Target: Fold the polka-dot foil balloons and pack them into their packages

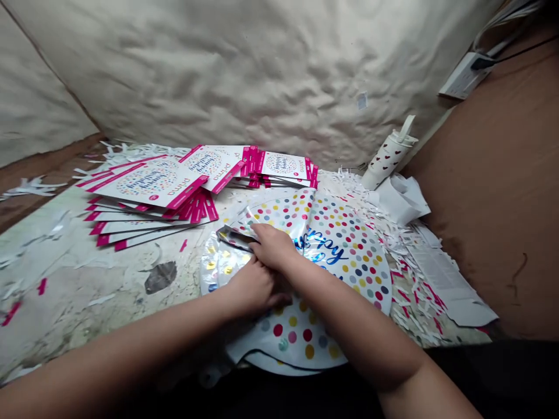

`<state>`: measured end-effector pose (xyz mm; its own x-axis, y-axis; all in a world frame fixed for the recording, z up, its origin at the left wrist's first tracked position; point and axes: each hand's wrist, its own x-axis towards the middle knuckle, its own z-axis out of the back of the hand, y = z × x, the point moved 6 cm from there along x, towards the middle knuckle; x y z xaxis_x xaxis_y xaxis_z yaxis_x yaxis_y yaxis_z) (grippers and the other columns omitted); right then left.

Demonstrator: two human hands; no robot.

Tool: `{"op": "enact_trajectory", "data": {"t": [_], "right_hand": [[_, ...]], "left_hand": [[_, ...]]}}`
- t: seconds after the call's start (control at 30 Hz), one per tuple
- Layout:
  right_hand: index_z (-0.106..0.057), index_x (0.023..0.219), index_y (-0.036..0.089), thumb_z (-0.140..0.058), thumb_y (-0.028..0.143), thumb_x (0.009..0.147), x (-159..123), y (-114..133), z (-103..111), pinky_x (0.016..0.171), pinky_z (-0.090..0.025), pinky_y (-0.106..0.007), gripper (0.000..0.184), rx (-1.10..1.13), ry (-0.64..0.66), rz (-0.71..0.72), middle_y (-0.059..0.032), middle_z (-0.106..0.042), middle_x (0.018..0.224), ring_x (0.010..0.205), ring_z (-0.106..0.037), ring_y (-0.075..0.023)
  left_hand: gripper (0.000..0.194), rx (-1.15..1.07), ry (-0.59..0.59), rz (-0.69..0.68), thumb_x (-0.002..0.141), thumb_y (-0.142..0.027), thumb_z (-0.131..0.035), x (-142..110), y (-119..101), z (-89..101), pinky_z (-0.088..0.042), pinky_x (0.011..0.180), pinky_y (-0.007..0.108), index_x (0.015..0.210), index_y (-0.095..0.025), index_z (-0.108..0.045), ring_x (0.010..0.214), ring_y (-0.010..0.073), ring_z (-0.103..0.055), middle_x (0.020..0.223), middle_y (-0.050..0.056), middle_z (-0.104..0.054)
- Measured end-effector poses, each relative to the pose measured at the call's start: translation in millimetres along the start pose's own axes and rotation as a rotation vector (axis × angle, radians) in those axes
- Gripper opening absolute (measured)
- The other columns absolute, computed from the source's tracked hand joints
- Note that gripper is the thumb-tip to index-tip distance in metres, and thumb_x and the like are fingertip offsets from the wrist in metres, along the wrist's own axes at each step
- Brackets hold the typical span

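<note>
A flat round foil balloon (362, 262), white with coloured dots and shiny blue lettering, lies on top of at least one more like it. Part of it is folded over toward the left, and the fold shows a silvery dark edge (236, 237). My right hand (274, 247) is closed on the folded foil near this edge. Just below and partly under it, my left hand (255, 285) is curled against the same foil, with its thumb toward the right. Some fingers of both hands are hidden where they cross.
Several printed cards (148, 183) with pink edges lie stacked behind the balloons, left and centre. At the right stand a white tumbler (388, 157) with dark hearts and a paper roll (402, 198). Paper shreds (410, 291) litter the table. A power socket (463, 75) hangs upper right.
</note>
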<state>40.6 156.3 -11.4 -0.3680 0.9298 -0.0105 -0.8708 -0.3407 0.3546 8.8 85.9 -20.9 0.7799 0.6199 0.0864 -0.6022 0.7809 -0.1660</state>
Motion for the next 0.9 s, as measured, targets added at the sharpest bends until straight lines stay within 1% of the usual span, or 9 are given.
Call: {"op": "enact_trajectory", "data": {"t": [0.1,0.2,0.3,0.37,0.5,0.6,0.7,0.8,0.9], "right_hand": [[-0.059,0.105,0.023,-0.041,0.029,0.089,-9,-1,-5,0.084,-0.043,-0.029,0.025,-0.033,0.002,0.096,-0.005,-0.059,0.113,0.104,-0.054,-0.0184],[-0.059,0.108,0.021,-0.04,0.034,0.09,-12,7,-10,0.091,-0.04,-0.03,0.03,-0.066,-0.012,0.155,-0.0071,-0.057,0.116,0.112,-0.048,-0.0196],[-0.054,0.116,0.016,-0.045,0.045,0.086,-10,17,-14,0.092,-0.04,-0.034,0.043,-0.093,-0.032,0.176,-0.0122,-0.054,0.119,0.115,-0.044,-0.0238],[-0.054,0.117,0.014,-0.047,0.047,0.085,-8,22,-15,0.09,-0.042,-0.036,0.047,-0.107,-0.044,0.178,-0.0143,-0.053,0.117,0.111,-0.046,-0.0256],[-0.053,0.117,0.014,-0.045,0.045,0.086,-9,25,-16,0.088,-0.042,-0.038,0.045,-0.116,-0.088,0.184,-0.0144,-0.053,0.114,0.109,-0.047,-0.0263],[-0.053,0.118,0.014,-0.044,0.044,0.087,-11,24,-16,0.087,-0.042,-0.037,0.044,-0.116,-0.122,0.183,-0.0139,-0.053,0.113,0.108,-0.047,-0.0258],[-0.052,0.119,0.015,-0.043,0.044,0.087,-13,22,-15,0.087,-0.042,-0.036,0.044,-0.115,-0.151,0.17,-0.0135,-0.054,0.113,0.107,-0.047,-0.0253],[-0.052,0.12,0.016,-0.041,0.043,0.088,-14,20,-15,0.088,-0.042,-0.035,0.044,-0.113,-0.17,0.164,-0.0126,-0.054,0.112,0.107,-0.047,-0.0248],[-0.052,0.12,0.016,-0.041,0.043,0.088,-15,20,-15,0.089,-0.041,-0.034,0.044,-0.112,-0.177,0.16,-0.012,-0.054,0.112,0.106,-0.047,-0.0248]], "left_hand": [[0.036,0.121,0.056,0.051,0.084,-0.032,-0.052,-31,39,11.9,-0.042,0.093,0.044,0.111,-0.01,-0.06,0.108,0.0303,-0.055,0.113,0.018,-0.061],[0.038,0.247,0.08,0.184,0.083,-0.017,-0.042,-52,89,26.7,-0.042,0.091,0.042,0.118,-0.008,-0.056,0.11,0.0301,-0.054,0.121,0.019,-0.057],[0.035,0.202,0.077,0.366,0.076,-0.013,-0.045,-61,128,42.4,-0.042,0.087,0.041,0.106,-0.013,-0.063,0.1,0.0299,-0.059,0.108,0.015,-0.065],[0.03,0.162,0.032,0.505,0.074,-0.014,-0.045,-61,144,53.4,-0.041,0.084,0.039,0.096,-0.013,-0.065,0.093,0.03,-0.061,0.096,0.015,-0.068],[0.034,0.077,-0.048,0.684,0.081,-0.033,-0.04,-53,161,62.2,-0.044,0.067,0.029,0.101,-0.015,-0.061,0.083,0.0242,-0.062,0.092,0.01,-0.068],[0.035,-0.042,-0.003,0.749,0.08,-0.046,-0.042,-48,175,53.8,-0.04,0.054,0.023,0.087,-0.02,-0.064,0.068,0.0183,-0.062,0.076,0.003,-0.068],[0.035,-0.012,-0.013,0.793,0.079,-0.044,-0.043,-49,184,55.0,-0.037,0.055,0.026,0.07,-0.017,-0.063,0.067,0.0222,-0.061,0.071,0.007,-0.065],[0.033,0.086,-0.118,0.822,0.082,-0.036,-0.037,-52,178,68.4,-0.037,0.063,0.031,0.082,-0.013,-0.061,0.082,0.0287,-0.059,0.09,0.016,-0.063],[0.033,0.056,-0.157,0.79,0.084,-0.038,-0.036,-48,166,73.3,-0.037,0.065,0.028,0.092,-0.016,-0.059,0.085,0.0245,-0.058,0.094,0.011,-0.063]]}}
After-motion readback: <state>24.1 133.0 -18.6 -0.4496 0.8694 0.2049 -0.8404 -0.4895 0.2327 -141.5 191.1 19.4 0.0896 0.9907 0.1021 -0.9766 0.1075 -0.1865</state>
